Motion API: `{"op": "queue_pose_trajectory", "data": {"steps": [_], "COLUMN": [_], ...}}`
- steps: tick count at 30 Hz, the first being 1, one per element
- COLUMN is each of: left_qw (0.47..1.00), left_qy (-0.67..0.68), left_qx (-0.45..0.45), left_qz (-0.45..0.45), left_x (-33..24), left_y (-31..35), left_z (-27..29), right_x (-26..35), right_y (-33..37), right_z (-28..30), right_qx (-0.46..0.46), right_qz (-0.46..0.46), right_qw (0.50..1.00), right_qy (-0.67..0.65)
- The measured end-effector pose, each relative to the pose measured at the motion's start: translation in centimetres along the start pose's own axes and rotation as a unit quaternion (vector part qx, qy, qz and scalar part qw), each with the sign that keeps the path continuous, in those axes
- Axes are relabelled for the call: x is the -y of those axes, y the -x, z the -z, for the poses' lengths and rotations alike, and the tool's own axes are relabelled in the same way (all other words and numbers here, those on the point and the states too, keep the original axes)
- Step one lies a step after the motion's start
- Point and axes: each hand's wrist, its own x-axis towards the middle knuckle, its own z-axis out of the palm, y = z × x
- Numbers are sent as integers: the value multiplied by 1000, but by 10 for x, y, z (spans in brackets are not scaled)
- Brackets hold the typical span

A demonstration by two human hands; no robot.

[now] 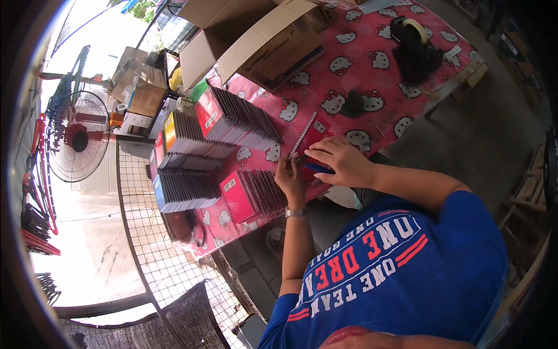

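At the table's (360,81) near edge, the red notebook (317,131) should be light and bendy, its coil (303,135) easily crushed, so best held flat by the cover; left hand (289,177) bunched at the coil's end, grip unclear; right hand (340,163) curled around a blue tool (319,168).

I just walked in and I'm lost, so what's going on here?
At a pink-covered table, a person has a red spiral notebook in front of them. The left hand is at the near end of its binding; the right hand holds a blue object, mostly hidden. Stacked notebooks stand to the left, with an open cardboard box farther back.
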Motion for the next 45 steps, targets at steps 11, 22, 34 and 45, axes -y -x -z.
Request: {"op": "queue_pose_trajectory", "data": {"steps": [11, 22, 34, 45], "left_qw": [984, 892, 912, 828], "left_qy": [-86, -387, -334, -397], "left_qx": [-85, -54, 75, 249], "left_qz": [-133, -228, -228, -307], "left_x": [0, -138, -87, -27], "left_y": [13, -47, -35, 19], "left_z": [5, 172, 99, -24], "right_x": [3, -139, -316, -254], "right_y": [1, 77, 46, -5], "right_z": [-6, 43, 122, 130], "right_qx": [138, 134, -42, -101], "right_qz": [-312, -203, -286, -320], "right_qw": [793, 966, 818, 866], "right_qy": [-505, 85, 498, 371]}}
